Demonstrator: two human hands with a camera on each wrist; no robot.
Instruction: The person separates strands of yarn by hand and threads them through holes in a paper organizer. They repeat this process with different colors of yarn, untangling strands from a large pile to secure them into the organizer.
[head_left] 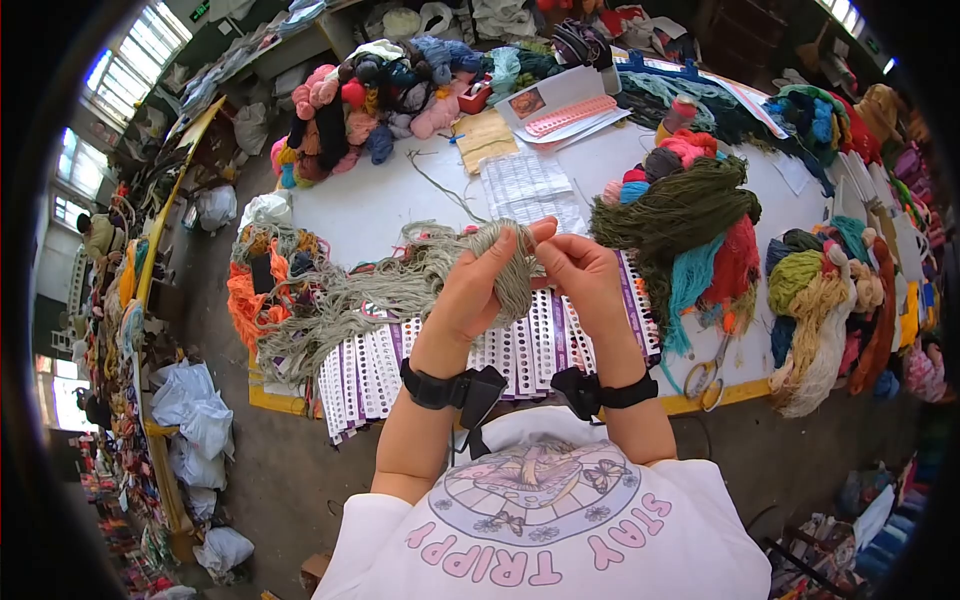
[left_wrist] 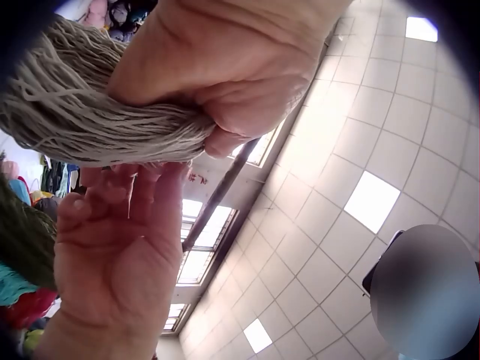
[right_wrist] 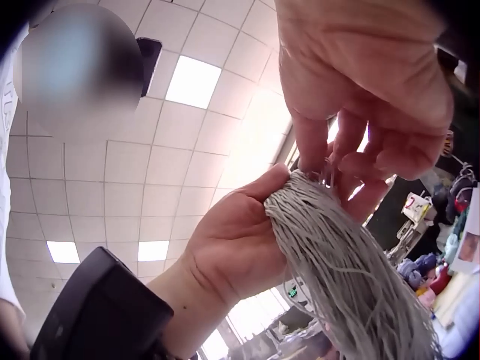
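A skein of grey yarn (head_left: pixel 515 278) is raised over the table, and my left hand (head_left: pixel 478 285) grips it, thumb across the strands. The gathered end of the skein (right_wrist: pixel 337 255) shows between both hands in the right wrist view, its strands hanging down. Close against that end, my right hand (head_left: pixel 590 278) has its fingertips curled and pinches a few thin strands (right_wrist: pixel 328 174). More loose grey yarn (head_left: pixel 375 290) lies in a heap left of my left hand.
Shade cards (head_left: pixel 365 370) with rows of holes line the near edge of the white table (head_left: pixel 340 220). Dark green yarn (head_left: pixel 680 215) is piled at right, near scissors (head_left: pixel 708 375). Orange yarn (head_left: pixel 243 300) lies at left. Printed paper sheets (head_left: pixel 530 185) lie beyond my hands.
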